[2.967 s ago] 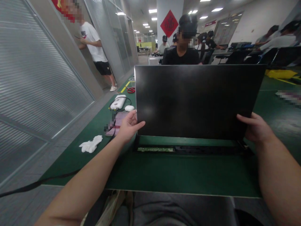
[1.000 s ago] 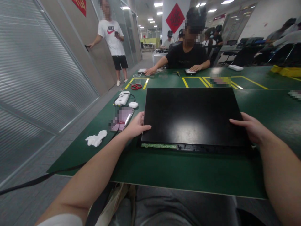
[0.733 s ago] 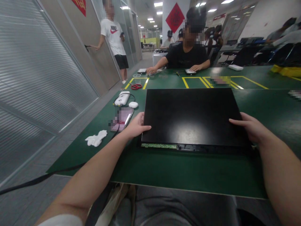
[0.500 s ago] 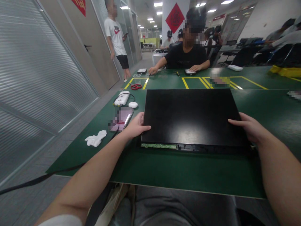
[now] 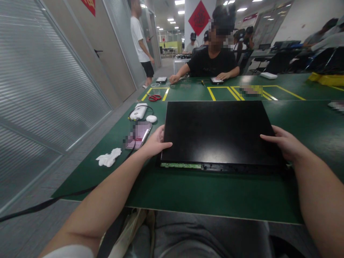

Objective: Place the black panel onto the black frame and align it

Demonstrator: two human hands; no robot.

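A large black display panel (image 5: 219, 130) lies flat on the green table (image 5: 204, 195), with a narrow green circuit strip (image 5: 181, 165) showing along its near edge. My left hand (image 5: 154, 142) grips the panel's left edge, thumb on top and fingers at the side. At the right edge, my right hand (image 5: 285, 145) holds the panel the same way, thumb laid over the top face.
Left of the panel lie a phone (image 5: 139, 133), a white power bank (image 5: 137, 110) with cable, a small white case (image 5: 151, 118) and a crumpled white cloth (image 5: 108, 158). Red scissors (image 5: 155, 97) lie farther back. A person in black sits across the table; another stands by the glass wall.
Three seconds ago the panel stood upright on its near edge; I have lowered it flat onto the table. Since then my hands have kept still. The standing person walked farther away.
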